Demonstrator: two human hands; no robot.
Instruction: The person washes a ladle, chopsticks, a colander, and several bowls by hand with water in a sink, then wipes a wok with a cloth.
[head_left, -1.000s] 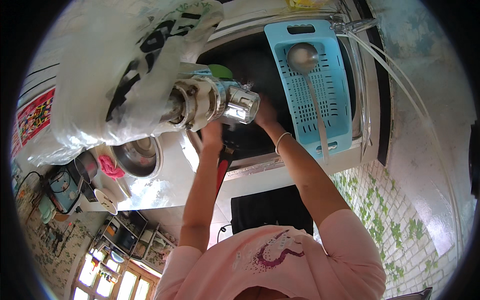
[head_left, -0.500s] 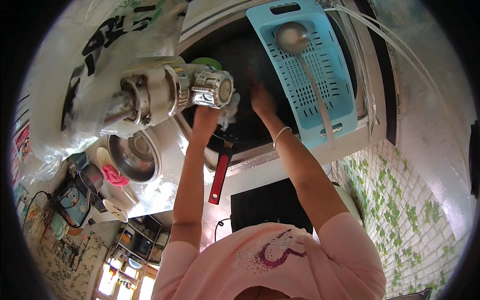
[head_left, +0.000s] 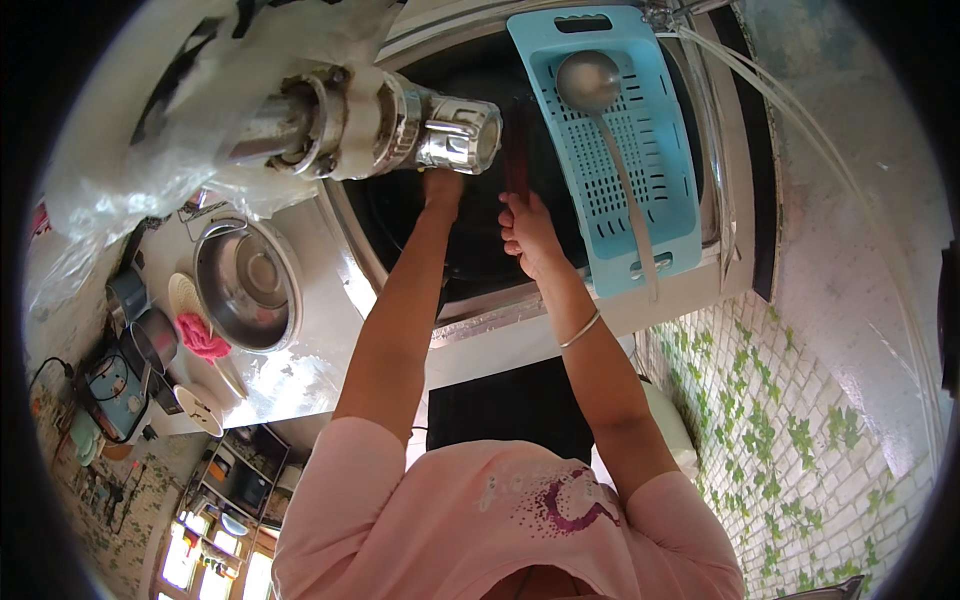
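Note:
My right hand [head_left: 527,232] is closed around a long dark red pan handle [head_left: 517,165], which points away from me over the sink. Black shapes run together below it, so the outline of the pan cannot be made out. To the left, my left hand [head_left: 442,190] reaches into the dark sink [head_left: 355,225], just under the tap end [head_left: 462,135]. The tap covers its fingers and anything they may hold. Close by on the right, a blue slotted drain basket [head_left: 683,225] lies across the sink with a metal ladle [head_left: 590,82] resting in it.
A round steel basin [head_left: 285,300] stands on the left counter, near a pink cloth [head_left: 200,338] and several pots. Clear plastic sheeting [head_left: 110,230] hangs beside the tap at upper left. Thin pale hoses [head_left: 800,125] run along the right wall.
The red handle, earlier pointing toward me over the sink's front edge, now points away in my right hand. A silvery scrubber seen by my left hand earlier is out of sight.

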